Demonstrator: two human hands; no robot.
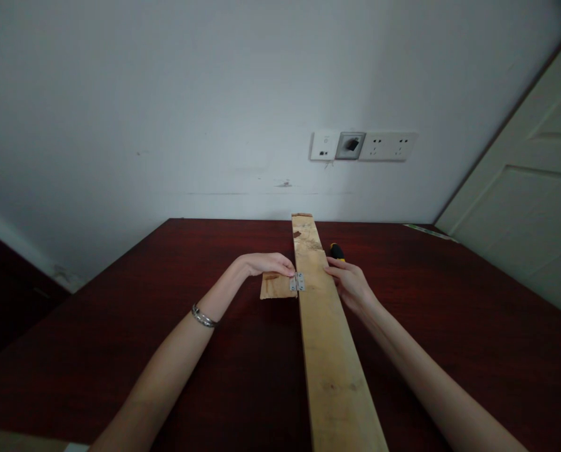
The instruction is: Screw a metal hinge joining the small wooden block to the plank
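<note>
A long wooden plank (330, 351) runs away from me toward the wall. On its left side a small wooden piece (275, 287) meets it at a metal hinge (297, 282), whose leaves lie across the joint. My left hand (273, 262) is closed on the small piece, fingertips beside the hinge. With thumb and fingers, my right hand (351, 280) grips the plank's right edge, level with the hinge; some of its fingers are hidden. Just beyond that hand shows a black and yellow handle (337, 252), its far end out of sight.
The dark red tabletop (205, 376) reaches back to a pale wall (191, 113). Sockets and switch plates (388, 146) are set in the wall above the table. At the right stands a white panelled door (534, 182), and a thin strip (431, 232) lies along the back right edge.
</note>
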